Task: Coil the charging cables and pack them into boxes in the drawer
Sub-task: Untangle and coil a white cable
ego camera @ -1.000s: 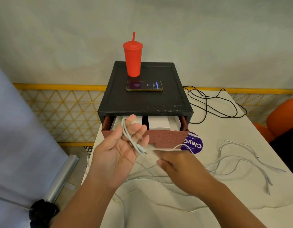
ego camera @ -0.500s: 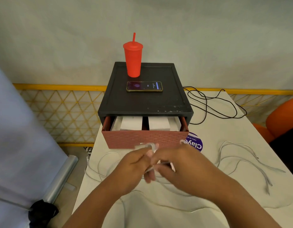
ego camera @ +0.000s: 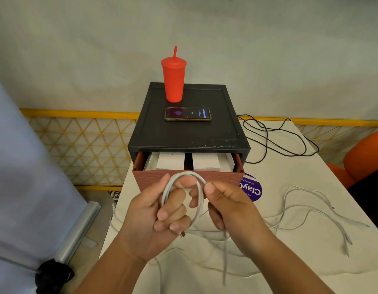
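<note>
My left hand (ego camera: 154, 217) grips a white charging cable (ego camera: 197, 200) wound into a loop, its plug end sticking out under the curled fingers. My right hand (ego camera: 228, 206) pinches the loop's right side, and the cable's loose tail hangs down to the white table (ego camera: 290, 177). Just behind my hands, the red-brown drawer (ego camera: 224, 177) of a black cabinet (ego camera: 190, 134) is pulled open, with white boxes (ego camera: 205, 161) inside. More white cables (ego camera: 315, 211) lie loose on the table to the right.
A red cup with a straw (ego camera: 173, 81) and a phone (ego camera: 187, 114) sit on the cabinet top. A black cable (ego camera: 275, 141) lies behind on the right, by a purple sticker (ego camera: 253, 188). A yellow lattice railing (ego camera: 82, 149) runs behind; the table's left edge is near my left arm.
My hands came together in front of the drawer and wound the white cable into a round loop. The left hand turned from open-palmed to curled around the loop.
</note>
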{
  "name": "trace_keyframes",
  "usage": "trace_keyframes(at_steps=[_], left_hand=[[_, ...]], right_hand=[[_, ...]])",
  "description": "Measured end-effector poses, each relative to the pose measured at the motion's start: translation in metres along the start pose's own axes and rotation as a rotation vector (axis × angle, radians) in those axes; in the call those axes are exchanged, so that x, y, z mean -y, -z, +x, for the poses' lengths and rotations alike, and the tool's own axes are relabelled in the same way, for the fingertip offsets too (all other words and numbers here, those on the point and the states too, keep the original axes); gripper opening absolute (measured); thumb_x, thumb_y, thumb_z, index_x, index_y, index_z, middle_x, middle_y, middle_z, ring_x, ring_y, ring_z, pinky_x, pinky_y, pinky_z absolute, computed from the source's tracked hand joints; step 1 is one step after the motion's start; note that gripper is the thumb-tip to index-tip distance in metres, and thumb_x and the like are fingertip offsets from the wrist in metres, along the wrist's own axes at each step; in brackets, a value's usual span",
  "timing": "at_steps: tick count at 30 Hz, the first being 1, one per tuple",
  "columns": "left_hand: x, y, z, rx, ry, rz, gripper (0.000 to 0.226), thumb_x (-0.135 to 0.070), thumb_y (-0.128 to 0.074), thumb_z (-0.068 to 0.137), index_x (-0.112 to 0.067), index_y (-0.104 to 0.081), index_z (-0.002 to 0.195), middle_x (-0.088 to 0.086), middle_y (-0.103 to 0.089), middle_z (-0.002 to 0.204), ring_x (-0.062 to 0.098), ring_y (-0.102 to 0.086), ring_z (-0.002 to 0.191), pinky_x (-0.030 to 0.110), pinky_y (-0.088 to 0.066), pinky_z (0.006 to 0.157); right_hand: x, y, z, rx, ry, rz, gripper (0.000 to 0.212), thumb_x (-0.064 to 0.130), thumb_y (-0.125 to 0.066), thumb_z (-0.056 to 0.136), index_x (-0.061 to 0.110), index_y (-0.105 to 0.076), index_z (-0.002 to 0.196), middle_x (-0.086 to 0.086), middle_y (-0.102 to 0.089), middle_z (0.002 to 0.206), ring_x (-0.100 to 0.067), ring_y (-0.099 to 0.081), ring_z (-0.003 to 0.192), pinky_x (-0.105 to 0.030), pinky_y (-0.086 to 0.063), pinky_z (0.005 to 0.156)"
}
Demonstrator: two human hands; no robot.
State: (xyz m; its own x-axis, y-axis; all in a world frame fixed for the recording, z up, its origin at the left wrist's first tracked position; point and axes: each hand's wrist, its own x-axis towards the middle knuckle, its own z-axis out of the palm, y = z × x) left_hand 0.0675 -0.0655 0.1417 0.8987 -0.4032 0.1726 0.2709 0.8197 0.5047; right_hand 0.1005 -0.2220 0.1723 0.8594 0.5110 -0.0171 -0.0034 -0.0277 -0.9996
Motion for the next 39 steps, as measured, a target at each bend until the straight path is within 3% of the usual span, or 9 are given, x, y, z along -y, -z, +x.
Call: trace_keyframes(at_steps=[6, 11, 14, 18, 24, 30, 32, 34, 39], left_hand=[[0.01, 0.0, 0.001, -0.037, 0.017, -0.127, 0.049, -0.028, -0.017, 0.103, 0.007, -0.048, 0.121, 0.005, -0.036, 0.063, 0.015, -0.036, 0.057, 0.032, -0.043, 0.076], [0.008, 0.002, 0.006, 0.025, 0.069, -0.066, 0.036, -0.027, -0.035, 0.099, -0.001, -0.058, 0.087, 0.002, -0.037, 0.054, 0.014, -0.056, 0.055, 0.032, -0.047, 0.076], [0.004, -0.003, 0.008, -0.028, 0.113, 0.01, 0.027, -0.024, -0.046, 0.094, -0.01, -0.057, 0.074, -0.003, -0.047, 0.05, 0.009, -0.044, 0.044, 0.027, -0.047, 0.065], [0.005, -0.006, 0.006, -0.102, 0.158, 0.03, 0.025, -0.028, -0.056, 0.089, -0.014, -0.056, 0.068, -0.006, -0.03, 0.05, 0.008, -0.026, 0.041, 0.022, -0.045, 0.054], [0.003, -0.008, 0.005, -0.021, 0.038, -0.094, 0.044, -0.025, -0.023, 0.103, 0.005, -0.047, 0.123, 0.005, -0.038, 0.067, 0.013, -0.035, 0.059, 0.029, -0.041, 0.073], [-0.016, 0.0, 0.002, -0.151, -0.201, 0.017, 0.051, -0.022, -0.018, 0.103, 0.002, -0.004, 0.146, 0.018, -0.058, 0.096, 0.027, -0.057, 0.091, 0.04, -0.026, 0.111], [-0.016, -0.004, 0.008, -0.216, -0.276, 0.163, 0.052, -0.018, -0.026, 0.098, -0.004, -0.014, 0.147, 0.012, -0.063, 0.088, 0.022, -0.062, 0.085, 0.037, -0.036, 0.108], [-0.012, -0.002, 0.006, -0.391, -0.347, 0.415, 0.051, -0.022, -0.037, 0.086, -0.01, -0.036, 0.136, 0.003, -0.065, 0.07, 0.013, -0.065, 0.071, 0.028, -0.053, 0.084], [-0.001, 0.004, 0.013, -0.432, -0.212, 1.297, 0.027, -0.034, -0.04, 0.09, -0.038, -0.049, 0.116, -0.012, -0.069, 0.094, -0.006, -0.057, 0.102, 0.013, -0.043, 0.085]], right_hand=[[-0.002, -0.01, -0.003, -0.039, -0.186, 0.316, 0.03, 0.024, -0.041, 0.092, 0.009, -0.056, 0.07, 0.006, -0.055, 0.05, -0.004, -0.027, 0.033, -0.015, -0.021, 0.037], [-0.006, -0.006, 0.002, -0.128, -0.226, 0.505, 0.038, 0.015, -0.039, 0.095, 0.01, -0.058, 0.062, -0.004, -0.055, 0.053, -0.006, -0.026, 0.032, -0.014, -0.02, 0.034], [0.0, -0.001, 0.006, -0.171, -0.194, 0.473, 0.036, 0.014, -0.038, 0.096, 0.006, -0.061, 0.069, -0.005, -0.054, 0.047, -0.007, -0.025, 0.033, -0.015, -0.017, 0.036], [0.003, 0.007, 0.01, -0.181, -0.166, 0.372, 0.033, 0.015, -0.036, 0.098, 0.002, -0.055, 0.074, -0.006, -0.055, 0.046, -0.007, -0.025, 0.033, -0.016, -0.018, 0.035], [0.003, 0.003, 0.009, -0.143, -0.176, 0.271, 0.036, 0.013, -0.035, 0.099, 0.008, -0.059, 0.073, 0.002, -0.058, 0.048, -0.007, -0.024, 0.036, -0.021, -0.016, 0.041], [-0.02, -0.008, -0.003, 0.089, -0.19, -0.34, 0.026, 0.017, -0.039, 0.099, 0.021, -0.062, 0.109, 0.005, -0.06, 0.056, 0.007, -0.05, 0.048, -0.007, -0.033, 0.052], [-0.027, -0.009, -0.008, 0.143, -0.152, -0.506, 0.028, 0.02, -0.04, 0.098, 0.025, -0.059, 0.117, 0.009, -0.056, 0.052, 0.007, -0.05, 0.056, -0.009, -0.033, 0.059], [-0.023, -0.008, -0.012, 0.167, -0.087, -0.631, 0.025, 0.022, -0.041, 0.097, 0.027, -0.06, 0.113, 0.012, -0.05, 0.055, 0.001, -0.05, 0.057, -0.011, -0.035, 0.059], [-0.002, -0.002, -0.012, 0.13, 0.104, -0.9, 0.017, 0.03, -0.046, 0.094, 0.025, -0.061, 0.101, 0.005, -0.064, 0.082, -0.014, -0.057, 0.078, -0.03, -0.043, 0.071]])
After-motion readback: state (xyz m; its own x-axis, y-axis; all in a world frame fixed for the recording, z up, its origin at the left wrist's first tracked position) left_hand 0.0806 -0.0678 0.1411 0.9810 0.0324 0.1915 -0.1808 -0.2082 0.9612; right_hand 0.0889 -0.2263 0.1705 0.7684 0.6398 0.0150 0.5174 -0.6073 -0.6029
